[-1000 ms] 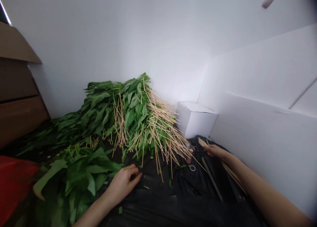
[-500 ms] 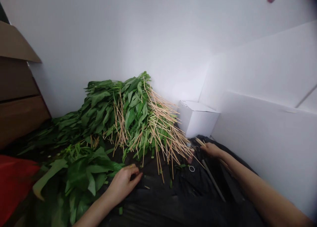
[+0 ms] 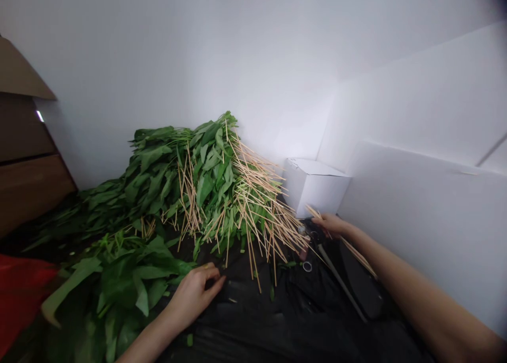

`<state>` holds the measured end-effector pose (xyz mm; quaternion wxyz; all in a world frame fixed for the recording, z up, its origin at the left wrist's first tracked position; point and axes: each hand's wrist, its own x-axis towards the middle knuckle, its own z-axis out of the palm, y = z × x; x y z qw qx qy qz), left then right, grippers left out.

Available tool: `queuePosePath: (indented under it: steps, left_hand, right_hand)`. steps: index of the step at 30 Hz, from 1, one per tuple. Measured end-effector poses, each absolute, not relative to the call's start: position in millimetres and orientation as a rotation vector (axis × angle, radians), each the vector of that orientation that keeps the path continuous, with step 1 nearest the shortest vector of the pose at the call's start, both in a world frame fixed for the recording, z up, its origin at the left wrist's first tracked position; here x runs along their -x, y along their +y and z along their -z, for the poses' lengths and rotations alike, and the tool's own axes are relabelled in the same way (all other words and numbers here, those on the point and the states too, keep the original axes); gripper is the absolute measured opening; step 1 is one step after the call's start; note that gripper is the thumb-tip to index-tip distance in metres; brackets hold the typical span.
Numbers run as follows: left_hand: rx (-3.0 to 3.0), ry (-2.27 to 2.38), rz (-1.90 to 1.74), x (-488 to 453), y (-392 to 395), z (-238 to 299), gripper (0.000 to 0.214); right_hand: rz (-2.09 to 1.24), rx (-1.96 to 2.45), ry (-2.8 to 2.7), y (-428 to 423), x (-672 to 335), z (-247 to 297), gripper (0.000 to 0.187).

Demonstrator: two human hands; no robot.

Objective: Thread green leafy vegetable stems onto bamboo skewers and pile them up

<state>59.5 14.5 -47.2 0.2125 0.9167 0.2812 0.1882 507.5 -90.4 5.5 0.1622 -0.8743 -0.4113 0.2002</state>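
Observation:
My right hand (image 3: 330, 224) is closed around a few thin bamboo skewers (image 3: 358, 256), which stick out past its fingers and trail back along the wrist. It is in front of a white box. My left hand (image 3: 198, 289) rests on the black sheet (image 3: 245, 326), loosely curled with the thumb a little apart, and nothing shows in it. Beside it lies a loose heap of green leafy stems (image 3: 130, 273). Farther back, leafy bunches (image 3: 209, 162) are piled against the wall, with many bamboo skewers (image 3: 261, 199) spread out of their right side.
The white box (image 3: 317, 188) stands in the corner by the wall. A dark phone-like slab (image 3: 362, 284), a grey rod (image 3: 343, 284) and a white ring (image 3: 307, 267) lie at the right. Cardboard boxes (image 3: 31, 188) and a red bag-like thing (image 3: 24, 294) are at the left.
My right hand has risen slightly and moved left, and the skewers in it now show more fully. More of the dark slab shows. My left hand has hardly moved.

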Motion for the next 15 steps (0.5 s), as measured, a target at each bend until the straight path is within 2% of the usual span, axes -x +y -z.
queuePosePath:
  steps: [15]
  left_hand:
    - [-2.523,0.778,-0.552,-58,15,50,0.036]
  right_hand:
    - [0.101,2.406,-1.366,-72,-492,-37,0.03]
